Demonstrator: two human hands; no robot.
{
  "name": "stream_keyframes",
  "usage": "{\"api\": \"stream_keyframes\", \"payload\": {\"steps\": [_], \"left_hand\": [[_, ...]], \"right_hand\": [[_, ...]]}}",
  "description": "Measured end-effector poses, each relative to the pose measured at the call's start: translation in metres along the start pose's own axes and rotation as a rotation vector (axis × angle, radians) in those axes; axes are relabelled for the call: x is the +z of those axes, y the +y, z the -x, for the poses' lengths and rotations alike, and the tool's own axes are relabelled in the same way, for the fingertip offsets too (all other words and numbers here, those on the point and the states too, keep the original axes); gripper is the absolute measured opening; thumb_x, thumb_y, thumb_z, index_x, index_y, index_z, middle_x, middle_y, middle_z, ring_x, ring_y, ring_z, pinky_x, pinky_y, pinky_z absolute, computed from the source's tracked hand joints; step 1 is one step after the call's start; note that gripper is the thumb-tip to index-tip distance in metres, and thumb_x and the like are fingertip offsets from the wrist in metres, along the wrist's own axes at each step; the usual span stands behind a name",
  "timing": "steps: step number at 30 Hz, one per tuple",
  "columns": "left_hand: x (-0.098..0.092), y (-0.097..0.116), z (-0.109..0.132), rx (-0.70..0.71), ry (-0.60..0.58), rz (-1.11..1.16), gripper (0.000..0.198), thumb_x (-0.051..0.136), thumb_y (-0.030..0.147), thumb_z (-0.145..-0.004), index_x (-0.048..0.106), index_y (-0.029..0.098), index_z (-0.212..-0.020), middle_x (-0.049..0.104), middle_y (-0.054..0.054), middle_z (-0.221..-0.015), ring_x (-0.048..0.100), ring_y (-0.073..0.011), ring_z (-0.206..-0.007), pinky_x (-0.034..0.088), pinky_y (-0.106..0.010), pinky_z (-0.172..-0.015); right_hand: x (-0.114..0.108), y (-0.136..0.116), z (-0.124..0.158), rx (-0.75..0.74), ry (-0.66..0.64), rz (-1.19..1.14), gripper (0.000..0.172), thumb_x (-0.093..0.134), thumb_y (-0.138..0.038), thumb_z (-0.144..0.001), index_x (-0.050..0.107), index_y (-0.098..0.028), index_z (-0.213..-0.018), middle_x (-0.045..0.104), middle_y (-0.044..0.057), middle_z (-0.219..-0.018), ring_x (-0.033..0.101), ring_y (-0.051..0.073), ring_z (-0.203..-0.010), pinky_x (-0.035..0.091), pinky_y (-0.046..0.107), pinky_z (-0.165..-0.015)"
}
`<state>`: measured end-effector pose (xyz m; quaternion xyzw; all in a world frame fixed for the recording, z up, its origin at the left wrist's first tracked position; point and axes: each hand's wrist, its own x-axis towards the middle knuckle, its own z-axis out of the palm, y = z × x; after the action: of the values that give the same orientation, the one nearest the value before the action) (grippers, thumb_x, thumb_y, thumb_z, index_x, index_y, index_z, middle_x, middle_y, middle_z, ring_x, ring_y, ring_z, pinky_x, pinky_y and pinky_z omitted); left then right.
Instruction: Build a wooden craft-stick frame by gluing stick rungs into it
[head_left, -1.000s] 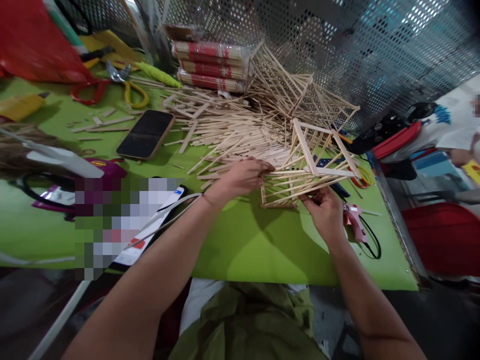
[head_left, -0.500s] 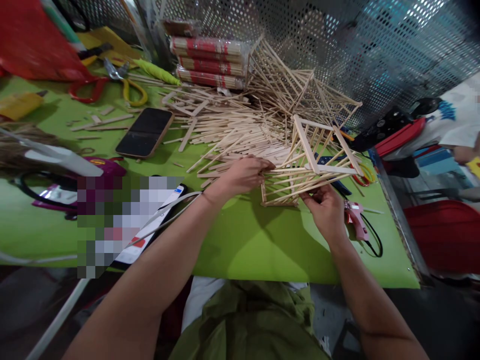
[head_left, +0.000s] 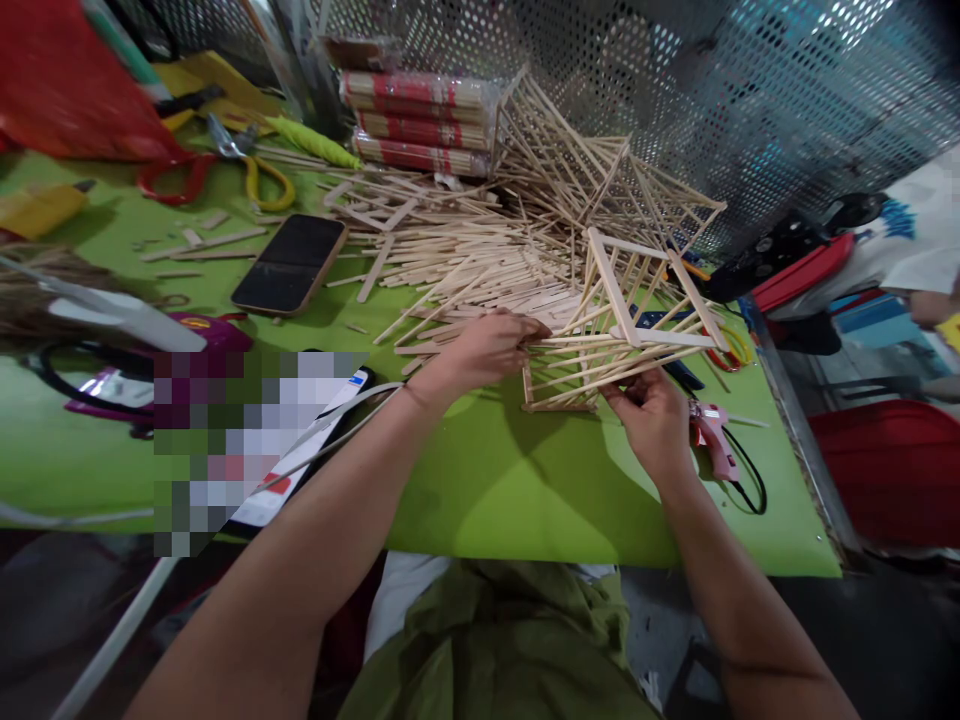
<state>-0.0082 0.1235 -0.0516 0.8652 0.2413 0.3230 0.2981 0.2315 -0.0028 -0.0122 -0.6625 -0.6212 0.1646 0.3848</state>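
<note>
A frame of thin wooden sticks with flat stick squares at its ends, the stick structure (head_left: 651, 338), lies tilted on the green table (head_left: 480, 500). At its left end my left hand (head_left: 495, 347) has its fingers closed on the structure's sticks. My right hand (head_left: 649, 410) grips the lower sticks near the middle, thumb and fingers pinched together. Behind them spreads a pile of loose sticks (head_left: 480, 255). A pink glue gun (head_left: 716, 440) lies just right of my right hand.
A larger stick structure (head_left: 592, 165) and packs of sticks (head_left: 424, 125) stand at the back by the mesh. On the left are a dark phone (head_left: 291, 264), pliers (head_left: 251, 170), a lit device (head_left: 300, 460) and a white cable (head_left: 112, 640). A person's arm (head_left: 926, 305) shows far right.
</note>
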Motion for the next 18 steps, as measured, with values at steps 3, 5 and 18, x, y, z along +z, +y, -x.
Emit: {"api": "stream_keyframes", "payload": {"steps": [3, 5, 18], "left_hand": [[0.0009, 0.0011, -0.0007, -0.018, -0.003, 0.01, 0.035, 0.057, 0.021, -0.085, 0.071, 0.016, -0.117, 0.073, -0.01, -0.125, 0.068, -0.0215, -0.116, 0.052, -0.033, -0.104], [0.0016, 0.002, -0.0005, -0.035, 0.005, 0.031, 0.035, 0.057, 0.022, -0.085, 0.071, 0.017, -0.117, 0.073, -0.01, -0.125, 0.068, -0.0212, -0.115, 0.053, -0.034, -0.104], [-0.0031, 0.0096, -0.0019, -0.078, -0.049, -0.078, 0.04, 0.053, 0.018, -0.084, 0.069, 0.014, -0.12, 0.071, -0.011, -0.129, 0.066, -0.0224, -0.12, 0.05, -0.033, -0.108]], "right_hand": [[0.0, -0.0007, -0.0002, 0.004, 0.002, 0.008, 0.018, 0.072, -0.035, -0.084, 0.067, -0.022, -0.095, 0.073, 0.001, -0.079, 0.065, 0.019, -0.071, 0.051, 0.032, -0.071], [0.0001, -0.0008, -0.0003, 0.008, 0.0, 0.01, 0.018, 0.072, -0.035, -0.083, 0.067, -0.022, -0.095, 0.073, 0.001, -0.079, 0.066, 0.019, -0.071, 0.052, 0.033, -0.072], [-0.0001, 0.0, 0.0001, 0.002, 0.014, 0.033, 0.02, 0.073, -0.038, -0.083, 0.067, -0.023, -0.095, 0.074, 0.002, -0.081, 0.064, 0.018, -0.067, 0.051, 0.032, -0.068]]}}
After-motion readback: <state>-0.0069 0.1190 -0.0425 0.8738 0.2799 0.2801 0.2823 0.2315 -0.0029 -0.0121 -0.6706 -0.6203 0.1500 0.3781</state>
